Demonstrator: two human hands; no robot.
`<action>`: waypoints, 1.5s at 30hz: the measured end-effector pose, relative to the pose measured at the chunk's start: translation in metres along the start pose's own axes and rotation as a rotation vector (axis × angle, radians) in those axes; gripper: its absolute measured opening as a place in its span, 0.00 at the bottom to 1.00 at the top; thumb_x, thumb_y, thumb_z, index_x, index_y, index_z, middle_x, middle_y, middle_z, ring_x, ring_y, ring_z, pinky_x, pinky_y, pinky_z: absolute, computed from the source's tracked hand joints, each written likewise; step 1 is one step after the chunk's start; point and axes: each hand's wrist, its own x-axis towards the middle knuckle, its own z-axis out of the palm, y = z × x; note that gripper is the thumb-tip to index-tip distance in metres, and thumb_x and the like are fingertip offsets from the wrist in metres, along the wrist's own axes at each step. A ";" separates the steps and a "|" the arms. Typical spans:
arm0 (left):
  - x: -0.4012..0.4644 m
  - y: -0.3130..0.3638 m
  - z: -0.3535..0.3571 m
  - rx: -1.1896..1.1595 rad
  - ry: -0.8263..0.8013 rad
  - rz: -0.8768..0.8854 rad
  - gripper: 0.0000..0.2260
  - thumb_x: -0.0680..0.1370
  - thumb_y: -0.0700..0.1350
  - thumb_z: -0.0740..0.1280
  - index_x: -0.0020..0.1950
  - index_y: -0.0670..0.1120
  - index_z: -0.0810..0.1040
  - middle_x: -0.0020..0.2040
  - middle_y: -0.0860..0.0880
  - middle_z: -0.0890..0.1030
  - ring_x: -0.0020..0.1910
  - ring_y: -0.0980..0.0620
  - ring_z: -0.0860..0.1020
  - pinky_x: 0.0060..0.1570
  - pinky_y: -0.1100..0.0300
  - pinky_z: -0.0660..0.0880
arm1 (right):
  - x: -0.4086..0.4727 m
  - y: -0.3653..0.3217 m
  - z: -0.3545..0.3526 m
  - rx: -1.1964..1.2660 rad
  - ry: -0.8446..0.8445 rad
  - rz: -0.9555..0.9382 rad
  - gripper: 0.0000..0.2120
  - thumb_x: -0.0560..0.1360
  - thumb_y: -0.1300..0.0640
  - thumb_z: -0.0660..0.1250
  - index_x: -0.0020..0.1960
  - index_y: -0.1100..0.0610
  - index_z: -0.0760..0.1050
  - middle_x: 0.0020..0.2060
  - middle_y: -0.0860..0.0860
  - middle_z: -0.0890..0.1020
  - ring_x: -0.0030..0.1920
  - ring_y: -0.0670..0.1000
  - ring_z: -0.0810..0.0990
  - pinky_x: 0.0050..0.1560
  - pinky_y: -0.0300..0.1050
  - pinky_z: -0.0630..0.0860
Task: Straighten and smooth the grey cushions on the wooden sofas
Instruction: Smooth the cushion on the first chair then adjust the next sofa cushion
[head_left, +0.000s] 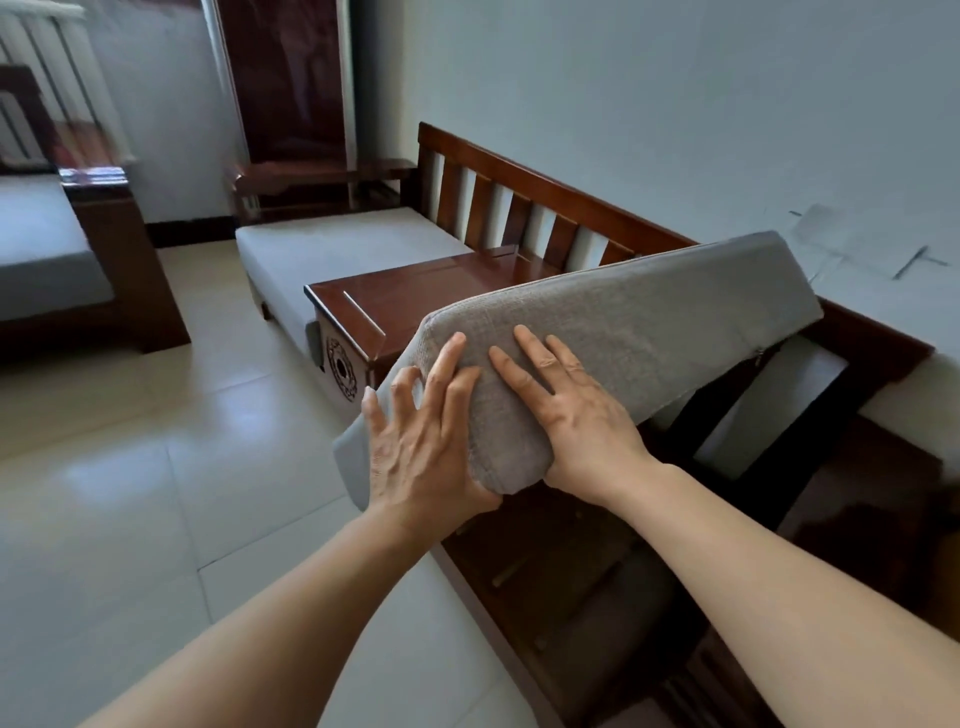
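While the grey cushion (623, 332) is lifted off the seat and tilted, its near end raised over the sofa frame (545, 192) and the far end up near the backrest, it is plainly not yet set in place. Left hand (421, 441) presses the near end face with fingers spread and mostly straight, thumb tucked under the lower corner; it looks like a push and support contact more than a full grip. Right hand (566, 410) lies flat on the top face just beside the left, fingers straight, pressing the fabric, gripping nothing. Bare slats of the seat base (582, 571) show below, so this cushion is out of its bed. Wooden armrest surface (415, 291) sits just behind the cushion's near corner. Beyond it, a second seat cushion (353, 244) lies flat and looks already smooth; another grey cushion (41, 249) on a separate sofa at far left also lies flat. Judged progress: mid task. Left to do: lower this cushion onto the slats, square it against backrest and armrest, then smooth the top.
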 end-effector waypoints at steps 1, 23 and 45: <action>0.009 -0.002 -0.006 0.023 -0.029 -0.026 0.50 0.51 0.65 0.70 0.68 0.48 0.60 0.76 0.47 0.57 0.68 0.40 0.61 0.62 0.34 0.60 | 0.010 0.000 -0.006 -0.003 -0.017 0.023 0.56 0.69 0.56 0.74 0.72 0.37 0.29 0.74 0.43 0.32 0.76 0.51 0.37 0.74 0.50 0.53; 0.203 -0.059 -0.034 0.218 -0.234 -0.474 0.57 0.66 0.61 0.75 0.77 0.42 0.39 0.78 0.44 0.38 0.76 0.46 0.38 0.73 0.54 0.42 | 0.240 0.020 -0.035 0.027 -0.017 -0.209 0.56 0.67 0.44 0.75 0.77 0.47 0.36 0.77 0.46 0.40 0.76 0.53 0.37 0.73 0.48 0.36; 0.347 -0.209 -0.039 0.168 -0.411 -0.364 0.50 0.62 0.56 0.78 0.76 0.48 0.55 0.75 0.51 0.59 0.75 0.51 0.54 0.72 0.57 0.56 | 0.440 -0.008 -0.046 0.004 -0.184 -0.224 0.57 0.60 0.43 0.79 0.77 0.49 0.48 0.76 0.49 0.52 0.76 0.52 0.49 0.74 0.51 0.43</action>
